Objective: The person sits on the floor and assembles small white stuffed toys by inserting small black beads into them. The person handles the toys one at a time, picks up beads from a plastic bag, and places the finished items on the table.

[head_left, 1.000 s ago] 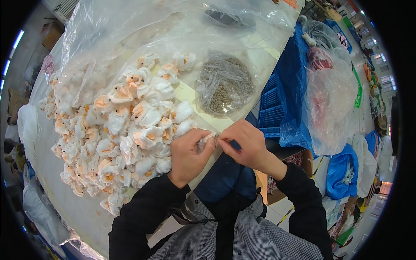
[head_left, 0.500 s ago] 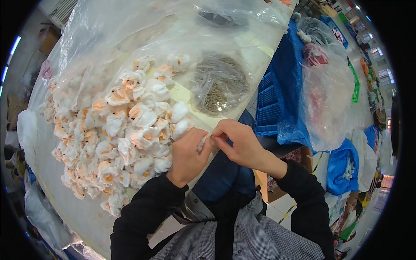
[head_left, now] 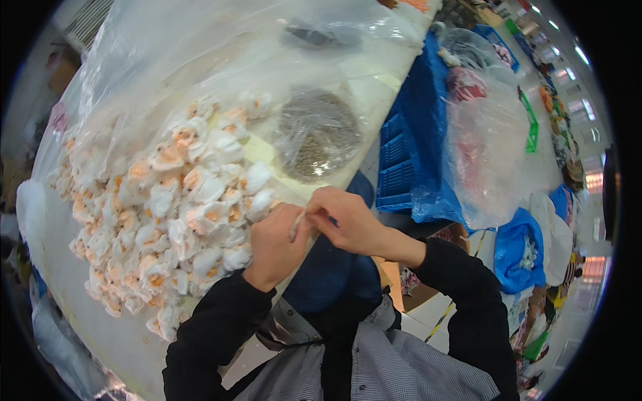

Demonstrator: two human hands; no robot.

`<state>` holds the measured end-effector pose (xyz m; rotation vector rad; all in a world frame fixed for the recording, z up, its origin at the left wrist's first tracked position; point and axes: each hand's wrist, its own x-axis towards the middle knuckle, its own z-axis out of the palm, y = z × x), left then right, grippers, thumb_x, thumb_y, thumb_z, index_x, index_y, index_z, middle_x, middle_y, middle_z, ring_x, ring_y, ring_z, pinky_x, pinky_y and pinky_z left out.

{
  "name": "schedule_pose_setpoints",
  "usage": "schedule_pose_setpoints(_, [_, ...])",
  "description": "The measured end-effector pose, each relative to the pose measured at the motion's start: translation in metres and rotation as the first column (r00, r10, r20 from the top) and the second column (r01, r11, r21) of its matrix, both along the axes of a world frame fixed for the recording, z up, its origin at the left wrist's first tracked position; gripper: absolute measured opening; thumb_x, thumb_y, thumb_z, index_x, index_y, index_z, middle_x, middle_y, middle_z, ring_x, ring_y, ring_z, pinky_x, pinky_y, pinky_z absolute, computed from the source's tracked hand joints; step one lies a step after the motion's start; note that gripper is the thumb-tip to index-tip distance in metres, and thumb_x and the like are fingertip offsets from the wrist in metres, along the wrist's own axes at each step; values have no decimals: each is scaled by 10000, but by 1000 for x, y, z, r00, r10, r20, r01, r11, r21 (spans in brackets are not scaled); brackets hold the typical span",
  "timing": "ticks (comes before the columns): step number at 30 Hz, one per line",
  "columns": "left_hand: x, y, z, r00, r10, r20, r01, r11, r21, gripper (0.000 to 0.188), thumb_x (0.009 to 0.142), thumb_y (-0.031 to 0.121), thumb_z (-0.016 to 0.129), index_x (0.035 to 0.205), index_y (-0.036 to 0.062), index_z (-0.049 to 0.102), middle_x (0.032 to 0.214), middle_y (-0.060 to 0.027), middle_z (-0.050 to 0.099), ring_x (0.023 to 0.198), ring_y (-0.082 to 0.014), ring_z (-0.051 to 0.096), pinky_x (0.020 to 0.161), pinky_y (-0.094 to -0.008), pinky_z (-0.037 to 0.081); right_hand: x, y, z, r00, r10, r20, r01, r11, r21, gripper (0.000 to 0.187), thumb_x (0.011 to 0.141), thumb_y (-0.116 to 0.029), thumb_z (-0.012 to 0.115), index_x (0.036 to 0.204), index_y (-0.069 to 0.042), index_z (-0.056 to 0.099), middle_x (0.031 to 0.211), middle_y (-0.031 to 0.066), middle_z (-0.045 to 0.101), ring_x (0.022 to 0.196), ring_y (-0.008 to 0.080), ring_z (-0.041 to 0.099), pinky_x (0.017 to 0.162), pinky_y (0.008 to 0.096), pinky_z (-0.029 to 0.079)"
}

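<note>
My left hand [head_left: 275, 244] is closed in a pinch around a small whitish fluffy piece [head_left: 295, 227], mostly hidden by the fingers. Against it, my right hand [head_left: 349, 222] has its thumb and forefinger pressed together; whatever lies between those fingertips is too small to make out. Both hands meet above the table's near right edge. Just left of them spreads a large heap of small white and peach plush pieces [head_left: 204, 217] with orange parts and dark dots. Beyond the hands lies a clear plastic bag of small grey-brown pellets [head_left: 317, 144].
Clear plastic sheeting [head_left: 200, 47] covers the far part of the pale table [head_left: 107, 294]. To the right stands a blue crate [head_left: 396, 164] beside a clear bag with reddish contents [head_left: 485, 147]. A blue bag [head_left: 516, 257] and a cardboard box [head_left: 418, 301] sit lower right.
The whole view has shifted, so the table, heap and hands appear slightly farther left. Both hands stay together in nearly the same pinch around the small piece.
</note>
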<state>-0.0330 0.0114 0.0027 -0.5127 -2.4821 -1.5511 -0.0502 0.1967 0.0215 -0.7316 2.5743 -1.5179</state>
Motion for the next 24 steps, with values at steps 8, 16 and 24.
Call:
schedule_pose_setpoints(8, [-1, -9, -7, 999, -44, -26, 40, 990, -137, 109, 898, 44, 663, 991, -1, 696, 813, -183, 631, 682, -351, 598, 611, -420, 448, -5, -2, -12, 999, 33, -26, -34, 997, -74, 118, 840, -71, 649, 884, -6, 561, 854, 235, 590, 858, 458, 596, 737, 494, 480])
schedule_pose_setpoints(16, [-2, -5, -9, 992, -118, -34, 109, 975, -191, 140, 964, 111, 657, 958, -29, 648, 787, -167, 587, 684, -328, 544, 630, -411, 417, 18, -1, -16, 992, -119, -47, 105, 966, -238, 122, 830, -15, 663, 823, 2, 542, 746, 211, 602, 750, 423, 608, 666, 461, 458])
schedule_pose_setpoints(24, [-4, -7, -18, 986, -140, -91, 116, 967, -226, 283, 1010, 276, 636, 1015, 4, 716, 860, -209, 693, 786, -379, 648, 722, -447, 504, 35, -7, -22, 972, -234, -16, 211, 905, -369, 92, 835, -24, 664, 834, 19, 583, 731, 196, 632, 695, 348, 640, 640, 422, 475])
